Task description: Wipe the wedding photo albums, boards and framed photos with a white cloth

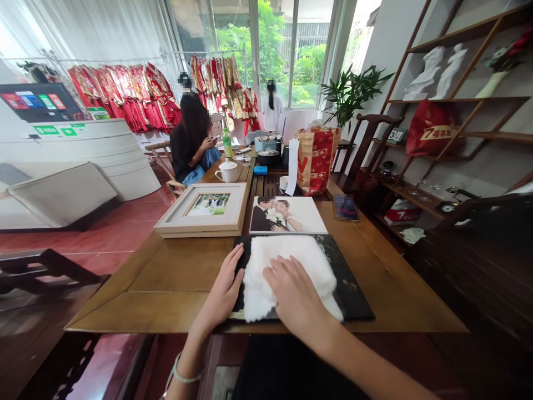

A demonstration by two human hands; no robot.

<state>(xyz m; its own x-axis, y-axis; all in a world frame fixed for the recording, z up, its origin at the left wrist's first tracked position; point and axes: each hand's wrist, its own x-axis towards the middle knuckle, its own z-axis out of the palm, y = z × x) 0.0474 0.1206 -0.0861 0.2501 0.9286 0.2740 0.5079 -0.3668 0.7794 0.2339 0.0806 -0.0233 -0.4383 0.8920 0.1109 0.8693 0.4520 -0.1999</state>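
Note:
A dark, flat panel (353,294) with faint golden marks, perhaps a picture board, lies at the table's near edge. Spread over most of it is a fluffy white cloth (308,255). My right hand (293,294) presses on the cloth with bent fingers gripping into its pile. At the panel's left edge rests my left hand (225,286), fingers stretched out and holding nothing. Just beyond the panel lies a photo print of a couple (287,215). To its left is a pale wooden picture frame (202,210) with a small photo inside.
The wooden table (166,278) carries a white lidded mug (227,170), a red-and-tan paper bag (318,161) and a green bottle (227,143) farther back. A person (191,133) sits at the left side. A wooden chair (358,150) and shelves (458,100) stand right.

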